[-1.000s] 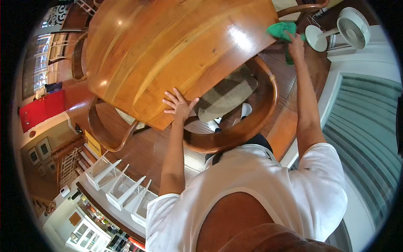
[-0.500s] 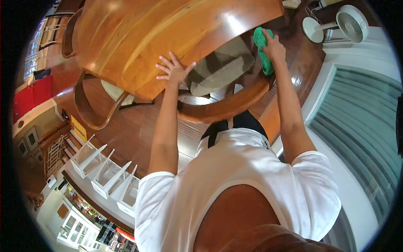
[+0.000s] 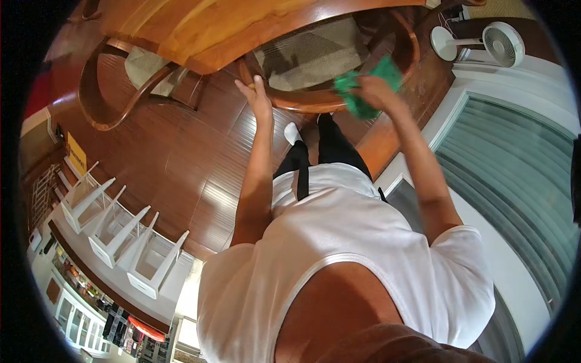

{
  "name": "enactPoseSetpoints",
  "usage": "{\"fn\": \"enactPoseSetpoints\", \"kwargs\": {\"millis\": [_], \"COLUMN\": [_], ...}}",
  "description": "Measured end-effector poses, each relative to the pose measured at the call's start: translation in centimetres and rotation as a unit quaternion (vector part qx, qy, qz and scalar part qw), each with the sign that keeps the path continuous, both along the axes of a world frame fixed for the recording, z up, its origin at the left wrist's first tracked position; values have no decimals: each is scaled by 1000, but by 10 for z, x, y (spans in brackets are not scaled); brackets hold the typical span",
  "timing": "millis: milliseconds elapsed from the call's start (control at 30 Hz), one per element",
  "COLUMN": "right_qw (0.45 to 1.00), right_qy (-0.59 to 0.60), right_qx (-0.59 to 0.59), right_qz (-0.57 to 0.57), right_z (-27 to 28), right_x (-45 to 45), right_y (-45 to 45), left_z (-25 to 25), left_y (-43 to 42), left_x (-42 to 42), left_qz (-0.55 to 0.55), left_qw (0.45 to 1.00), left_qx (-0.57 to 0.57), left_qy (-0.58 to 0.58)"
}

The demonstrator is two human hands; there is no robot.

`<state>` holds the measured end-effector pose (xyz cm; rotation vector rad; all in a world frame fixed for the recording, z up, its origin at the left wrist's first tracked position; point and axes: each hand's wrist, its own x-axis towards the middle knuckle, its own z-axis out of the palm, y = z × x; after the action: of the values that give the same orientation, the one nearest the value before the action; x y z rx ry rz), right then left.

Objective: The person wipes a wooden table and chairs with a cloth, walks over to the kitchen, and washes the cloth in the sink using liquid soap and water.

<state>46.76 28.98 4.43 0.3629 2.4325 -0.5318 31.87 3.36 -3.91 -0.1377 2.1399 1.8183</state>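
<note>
A green cloth (image 3: 390, 71) is bunched in my right hand (image 3: 374, 92), its edges loose and smeared by motion. That hand is over the right part of the curved wooden back rail of a chair (image 3: 302, 103); whether the cloth touches the wood I cannot tell. My left hand (image 3: 260, 103) is at the left side of the same rail, fingers stretched and thumb apart, holding nothing. It appears to rest against the wood. The chair's grey-beige seat (image 3: 315, 57) lies partly under the wooden table (image 3: 212, 30).
A second curved chair (image 3: 100, 124) stands at the left. A white fan (image 3: 502, 45) is at upper right, beside a white-framed glass door (image 3: 502, 145). White stools (image 3: 145, 284) line a counter at lower left. My feet are on the brown floor (image 3: 163, 157) behind the chair.
My left hand has left the tabletop for the chair's rail. My right hand has brought the cloth from the rail's right end leftward and nearer to me. The view has shifted, showing less table.
</note>
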Motion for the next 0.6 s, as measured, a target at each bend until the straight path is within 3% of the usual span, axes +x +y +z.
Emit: {"fn": "enactPoseSetpoints", "kwargs": {"millis": [33,67,100,133,167,233,300,400,433,467,533,567,600], "right_qw": [993,989,980,959,950,941,940,960,995,955,974,952,951], "right_qy": [96,22,42,160,170,152,94,-56,-37,-83,53,69,84], "right_qx": [-65,-143,-188,-222,-238,-275,-316,-256,-91,47,170,273,282], "right_qz": [14,-32,-41,-75,-110,-124,-84,-101,-11,282,140,120,93], "right_z": [-31,6,-5,-48,-42,-26,-16,-9,9,8,-22,-1,-4], "right_x": [-8,-44,-68,-86,-106,-117,-94,-35,-23,-17,21,21,22], "right_y": [-34,-76,-110,-139,-158,-157,-126,-31,-1,45,117,119,113], "left_z": [8,14,15,8,-24,7,-4,-3,2,9,-3,-4,-5], "left_y": [1,2,2,-1,-10,-9,-10,-11,-13,-13,-14,-14,-15], "left_x": [1,2,3,2,-4,-7,-9,-10,-10,-9,-11,-13,-12], "left_qz": [9,21,33,30,53,62,25,-6,-15,-15,-16,-17,-13], "left_qw": [999,997,993,997,981,972,991,999,1000,999,1000,1000,1000], "left_qx": [34,69,104,63,182,191,110,28,5,13,15,15,13], "left_qy": [-15,-30,-45,-37,-44,-125,-70,-27,-19,-25,-7,4,0]}}
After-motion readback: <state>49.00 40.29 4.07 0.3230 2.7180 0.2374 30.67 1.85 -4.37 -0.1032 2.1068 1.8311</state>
